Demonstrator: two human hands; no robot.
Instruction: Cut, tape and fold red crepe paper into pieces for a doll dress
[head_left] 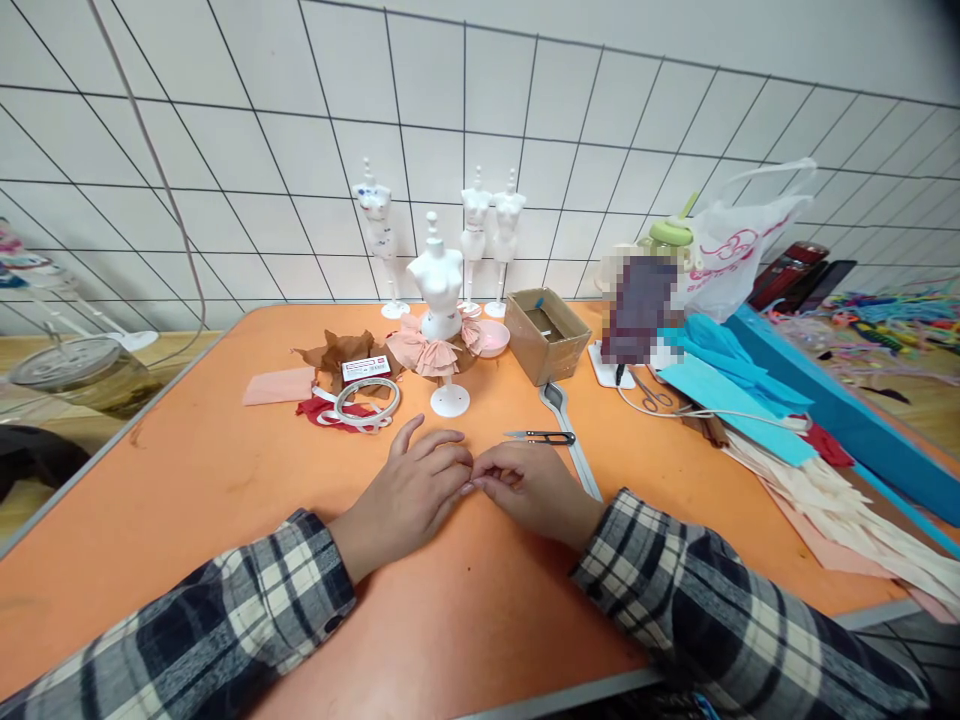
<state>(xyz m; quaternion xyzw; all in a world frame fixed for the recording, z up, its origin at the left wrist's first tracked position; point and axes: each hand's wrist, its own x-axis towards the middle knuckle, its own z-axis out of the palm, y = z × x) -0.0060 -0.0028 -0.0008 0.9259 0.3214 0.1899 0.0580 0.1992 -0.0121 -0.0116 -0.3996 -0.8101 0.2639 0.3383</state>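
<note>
My left hand [409,497] and my right hand [534,490] rest on the orange table [225,480], fingertips touching each other. The fingers of both are curled and pinched together; whatever lies between them is too small to see. Just beyond my right hand lie small thread snips [541,437]. Behind my hands stands a white miniature dress form [441,300] wearing a pink crepe-paper skirt [431,350].
A roll of tape [367,400] lies on red and brown paper scraps at the left. Three more mini dress forms [475,235] stand by the tiled wall. A cardboard box [546,335], pink bowl [491,338], scissors [654,392] and blue and cream paper sheets [750,385] fill the right.
</note>
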